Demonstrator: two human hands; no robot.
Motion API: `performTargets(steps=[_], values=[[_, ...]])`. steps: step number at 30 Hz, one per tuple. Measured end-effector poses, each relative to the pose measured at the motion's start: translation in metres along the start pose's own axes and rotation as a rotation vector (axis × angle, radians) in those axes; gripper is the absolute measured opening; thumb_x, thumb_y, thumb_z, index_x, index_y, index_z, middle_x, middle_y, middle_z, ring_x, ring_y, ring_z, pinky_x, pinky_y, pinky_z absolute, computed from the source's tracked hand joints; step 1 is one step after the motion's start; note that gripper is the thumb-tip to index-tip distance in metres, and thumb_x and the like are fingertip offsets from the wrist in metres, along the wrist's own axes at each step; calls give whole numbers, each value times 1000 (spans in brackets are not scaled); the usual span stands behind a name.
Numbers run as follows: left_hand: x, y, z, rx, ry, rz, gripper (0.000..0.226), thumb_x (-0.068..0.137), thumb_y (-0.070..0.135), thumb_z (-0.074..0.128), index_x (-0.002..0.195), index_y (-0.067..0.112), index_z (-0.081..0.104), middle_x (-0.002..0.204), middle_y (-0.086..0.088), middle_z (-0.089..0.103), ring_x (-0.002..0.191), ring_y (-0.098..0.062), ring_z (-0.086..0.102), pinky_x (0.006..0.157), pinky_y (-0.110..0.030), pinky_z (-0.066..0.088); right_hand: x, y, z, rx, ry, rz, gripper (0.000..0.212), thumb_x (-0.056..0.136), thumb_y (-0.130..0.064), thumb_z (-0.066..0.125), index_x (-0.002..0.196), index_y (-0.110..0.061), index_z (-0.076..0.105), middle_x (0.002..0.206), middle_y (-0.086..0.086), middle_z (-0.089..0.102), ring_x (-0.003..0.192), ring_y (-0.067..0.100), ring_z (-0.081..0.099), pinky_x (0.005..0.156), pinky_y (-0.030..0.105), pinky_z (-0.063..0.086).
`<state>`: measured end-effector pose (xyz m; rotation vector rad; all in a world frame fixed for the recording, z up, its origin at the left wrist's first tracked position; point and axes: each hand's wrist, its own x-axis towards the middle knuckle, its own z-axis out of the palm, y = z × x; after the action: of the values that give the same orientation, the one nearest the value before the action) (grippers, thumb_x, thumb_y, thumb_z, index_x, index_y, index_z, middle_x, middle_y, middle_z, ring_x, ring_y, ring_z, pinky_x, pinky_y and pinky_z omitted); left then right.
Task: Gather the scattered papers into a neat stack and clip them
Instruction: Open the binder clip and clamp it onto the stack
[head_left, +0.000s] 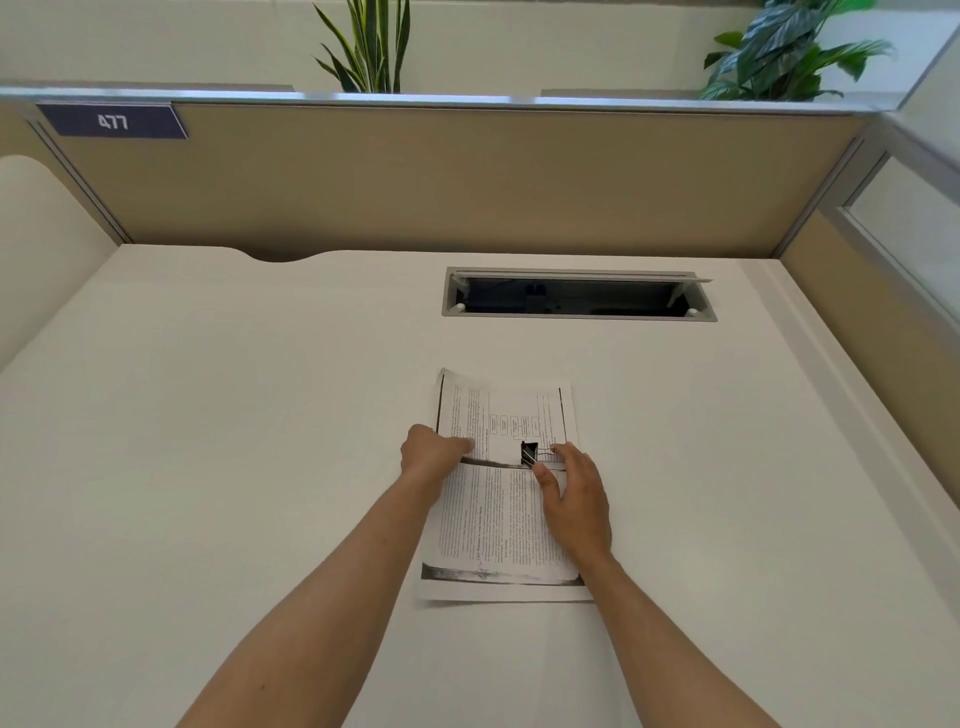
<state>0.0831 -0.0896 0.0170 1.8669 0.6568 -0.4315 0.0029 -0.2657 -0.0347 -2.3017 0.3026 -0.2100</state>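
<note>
Printed papers lie on the white desk in two overlapping groups: a near stack (488, 525) and a farther sheet (511, 410) with a diagram, its far left corner curling up. A black binder clip (529, 454) sits where the two groups meet. My right hand (574, 499) pinches the clip's wire handles between thumb and fingers. My left hand (432, 453) presses down on the left edge of the papers at the same seam, fingers curled over the edge.
An open cable tray (579, 294) with a raised lid is set into the desk (208, 415) behind the papers. Tan partition walls (415, 176) close off the back and right side. Plants stand beyond the partition.
</note>
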Motion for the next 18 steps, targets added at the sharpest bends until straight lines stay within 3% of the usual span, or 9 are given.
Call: performTargets(steps=[5, 11, 15, 18], values=[[-3, -6, 1, 4, -44, 96, 42, 88, 19, 68, 123, 8, 49, 119, -9, 62, 102, -28, 63, 86, -40, 55, 0, 0, 0, 22, 6, 12, 48, 96, -39, 49, 134, -9, 50, 141, 7, 49, 133, 21, 41, 107, 25, 28], [-6, -10, -4, -22, -161, 199, 31, 95, 19, 58, 121, 10, 44, 116, -8, 61, 89, -17, 65, 68, -30, 54, 3, 4, 1, 90, 43, 23, 40, 97, -33, 51, 128, -7, 54, 146, 5, 40, 136, 18, 36, 109, 24, 26], [-10, -11, -11, -72, -198, 272, 33, 94, 17, 59, 124, 14, 47, 119, -6, 62, 101, -23, 65, 87, -44, 56, 7, 3, -7, 239, 19, 84, 36, 97, -32, 52, 123, -8, 58, 146, 1, 37, 135, 14, 37, 110, 25, 28], [-14, -12, -17, -91, -247, 335, 34, 95, 18, 59, 128, 17, 50, 118, -4, 66, 101, -23, 68, 88, -47, 57, 13, -1, -22, 456, -74, 163, 29, 95, -33, 55, 118, -16, 59, 144, -5, 36, 130, 9, 40, 110, 26, 30]])
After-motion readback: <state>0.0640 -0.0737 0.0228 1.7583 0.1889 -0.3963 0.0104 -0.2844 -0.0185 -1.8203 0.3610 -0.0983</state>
